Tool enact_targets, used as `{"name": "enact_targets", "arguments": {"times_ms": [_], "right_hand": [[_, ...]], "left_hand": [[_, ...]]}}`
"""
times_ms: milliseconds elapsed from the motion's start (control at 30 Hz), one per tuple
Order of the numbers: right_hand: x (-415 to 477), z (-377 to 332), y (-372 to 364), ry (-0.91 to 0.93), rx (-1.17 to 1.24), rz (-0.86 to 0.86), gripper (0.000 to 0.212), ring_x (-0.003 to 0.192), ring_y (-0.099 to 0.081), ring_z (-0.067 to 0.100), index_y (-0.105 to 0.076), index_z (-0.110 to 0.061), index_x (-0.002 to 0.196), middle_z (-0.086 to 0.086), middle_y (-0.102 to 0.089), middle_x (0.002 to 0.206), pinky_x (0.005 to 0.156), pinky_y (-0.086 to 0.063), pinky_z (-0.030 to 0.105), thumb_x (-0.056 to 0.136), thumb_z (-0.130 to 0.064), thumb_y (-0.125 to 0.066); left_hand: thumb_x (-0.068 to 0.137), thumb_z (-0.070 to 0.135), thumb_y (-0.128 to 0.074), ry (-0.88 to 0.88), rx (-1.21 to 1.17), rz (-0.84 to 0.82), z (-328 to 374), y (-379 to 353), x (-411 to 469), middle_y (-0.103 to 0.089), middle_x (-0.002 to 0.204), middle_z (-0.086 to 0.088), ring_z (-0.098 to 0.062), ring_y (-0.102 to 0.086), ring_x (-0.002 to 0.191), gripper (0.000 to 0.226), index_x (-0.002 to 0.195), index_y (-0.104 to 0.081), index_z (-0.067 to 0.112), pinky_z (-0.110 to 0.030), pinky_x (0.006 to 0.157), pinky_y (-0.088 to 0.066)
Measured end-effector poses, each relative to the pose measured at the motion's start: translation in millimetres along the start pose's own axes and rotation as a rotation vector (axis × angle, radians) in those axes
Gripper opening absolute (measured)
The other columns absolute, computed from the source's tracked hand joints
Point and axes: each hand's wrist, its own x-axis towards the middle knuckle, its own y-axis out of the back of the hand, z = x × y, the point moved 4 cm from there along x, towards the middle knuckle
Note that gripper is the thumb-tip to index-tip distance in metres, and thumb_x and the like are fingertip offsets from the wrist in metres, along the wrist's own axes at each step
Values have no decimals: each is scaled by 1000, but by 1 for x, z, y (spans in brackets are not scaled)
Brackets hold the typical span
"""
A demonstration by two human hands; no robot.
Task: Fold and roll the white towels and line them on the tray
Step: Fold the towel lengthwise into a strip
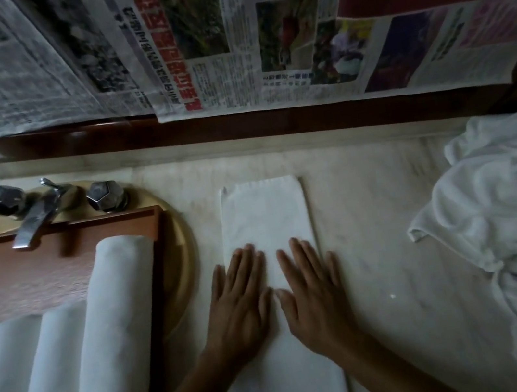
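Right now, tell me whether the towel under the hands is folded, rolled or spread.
Folded: the towel lies flat as a narrow strip under the left hand and right hand.

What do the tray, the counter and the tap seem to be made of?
Tray: likely wood, reddish-brown, matte, faint grain shows.
Counter: perhaps marble or similar stone, pale, smooth, faintly veined.
Tap: metal, silvery grey with dull reflections.

- The folded towel (265, 215) was white.
- The three rolled towels (117, 342) were white.
- The tray (0, 273) was reddish-brown wood.
- The counter (372, 211) was pale, veined marble.
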Motion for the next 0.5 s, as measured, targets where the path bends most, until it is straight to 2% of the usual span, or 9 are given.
{"name": "enact_targets", "arguments": {"times_ms": [200, 367, 433, 500], "right_hand": [[85, 28, -1, 11, -36, 41, 63, 157, -15, 22, -34, -24, 159, 5, -20, 169, 123, -9, 59, 103, -51, -36], [146, 46, -6, -9, -65, 9, 64, 157, -14, 24, -32, -24, 159, 6, -20, 169, 123, -2, 60, 102, -52, -30], [161, 47, -6, -25, -70, 2, 61, 156, -15, 27, -32, -24, 159, 7, -21, 169, 123, -3, 61, 103, -51, -29], [162, 45, 0, -45, -88, 23, 58, 156, -15, 29, -30, -22, 160, 9, -20, 169, 122, -7, 63, 106, -43, -36]], "left_hand": [[106, 47, -22, -3, 143, -29, -20, 2, 87, -10, 171, -2, -17, -2, 158, 63, 163, -20, 22, -53, 126, -7], [106, 51, -12, 10, 198, -39, -32, 8, 146, -3, 172, -1, -18, 2, 158, 65, 164, -11, 22, -47, 127, 4], [107, 51, -10, 31, 231, -44, -36, 11, 156, 2, 172, -1, -18, 7, 158, 64, 164, -5, 22, -47, 127, 7], [108, 44, -13, 84, 227, 0, -34, 15, 151, 4, 172, -3, -19, 9, 158, 62, 164, -3, 21, -47, 127, 9]]}}
